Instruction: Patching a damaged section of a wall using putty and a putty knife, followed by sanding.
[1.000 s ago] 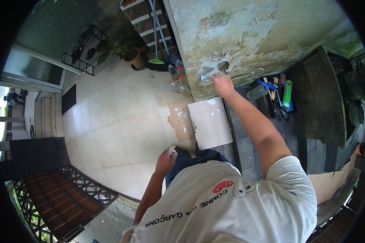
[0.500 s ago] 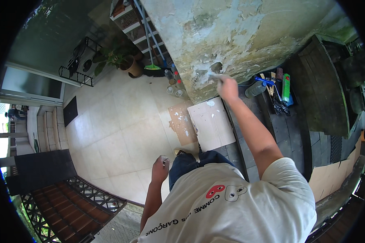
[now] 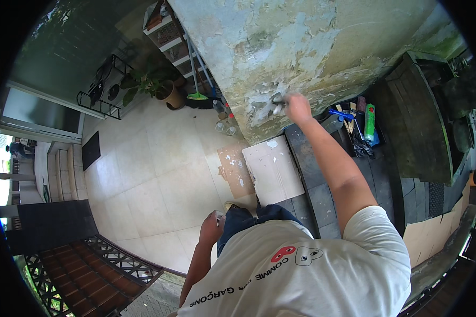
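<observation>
Against the peeling, mildewed wall (image 3: pixel 301 47), my right hand (image 3: pixel 297 108) is closed on a small flat tool (image 3: pixel 280 99), held over a rough chipped patch (image 3: pixel 260 105) with pale smears. The fingers partly hide the tool and patch. My left hand (image 3: pixel 212 226) is low near my left hip, closed around a small pale object that I cannot make out. Below the wall lie a pale cardboard sheet (image 3: pixel 272 169) and a brown, paint-spotted cardboard piece (image 3: pixel 232 169).
Bottles and cups (image 3: pixel 225 125) stand by the wall corner, near brooms (image 3: pixel 197 96) and a potted plant (image 3: pixel 170 95). Right, painting tools (image 3: pixel 369 127) lie beside a dark wooden structure (image 3: pixel 418 121) on dark tiled steps (image 3: pixel 328 206). A railing (image 3: pixel 95 264) is lower left.
My right hand has moved rightward along the wall patch, the tool now over the dark hollow that showed earlier. My left hand has shifted slightly at my side, still closed.
</observation>
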`<move>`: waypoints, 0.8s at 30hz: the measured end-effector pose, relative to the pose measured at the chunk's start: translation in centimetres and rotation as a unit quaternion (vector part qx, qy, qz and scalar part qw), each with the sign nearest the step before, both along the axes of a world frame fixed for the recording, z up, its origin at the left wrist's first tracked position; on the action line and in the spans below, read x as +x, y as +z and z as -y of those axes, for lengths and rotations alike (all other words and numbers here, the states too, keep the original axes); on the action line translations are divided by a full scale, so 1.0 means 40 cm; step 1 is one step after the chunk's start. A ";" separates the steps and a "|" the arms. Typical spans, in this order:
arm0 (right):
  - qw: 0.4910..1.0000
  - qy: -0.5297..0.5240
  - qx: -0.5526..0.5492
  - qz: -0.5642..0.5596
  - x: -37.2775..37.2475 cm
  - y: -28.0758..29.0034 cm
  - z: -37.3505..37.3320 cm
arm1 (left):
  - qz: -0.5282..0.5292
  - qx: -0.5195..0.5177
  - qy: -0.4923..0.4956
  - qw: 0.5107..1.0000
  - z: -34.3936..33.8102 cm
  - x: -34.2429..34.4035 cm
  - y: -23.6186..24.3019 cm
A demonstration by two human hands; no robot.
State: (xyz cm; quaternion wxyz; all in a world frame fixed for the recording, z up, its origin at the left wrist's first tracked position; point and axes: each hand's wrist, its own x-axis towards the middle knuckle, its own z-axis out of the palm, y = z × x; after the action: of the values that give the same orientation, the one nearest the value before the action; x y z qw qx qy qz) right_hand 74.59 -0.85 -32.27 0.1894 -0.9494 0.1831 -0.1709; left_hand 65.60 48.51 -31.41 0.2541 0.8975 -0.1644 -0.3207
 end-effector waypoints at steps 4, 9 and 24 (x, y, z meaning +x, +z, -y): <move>0.996 0.036 0.011 -0.084 -0.049 -0.044 -0.023 | 0.010 0.014 -0.028 0.999 0.004 0.001 -0.005; 0.983 -0.048 0.019 0.178 -0.063 0.015 -0.007 | 0.007 0.002 0.026 1.000 -0.031 0.004 0.010; 0.965 -0.072 0.248 0.054 -0.077 0.006 -0.171 | 0.031 -0.023 0.096 0.995 -0.061 -0.007 -0.012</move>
State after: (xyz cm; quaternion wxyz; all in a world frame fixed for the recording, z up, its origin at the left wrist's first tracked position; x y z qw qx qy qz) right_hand 71.52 5.98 -32.01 0.4153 -0.8466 0.2772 -0.1844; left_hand 65.31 50.94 -31.87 0.2988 0.9128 -0.0923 -0.2628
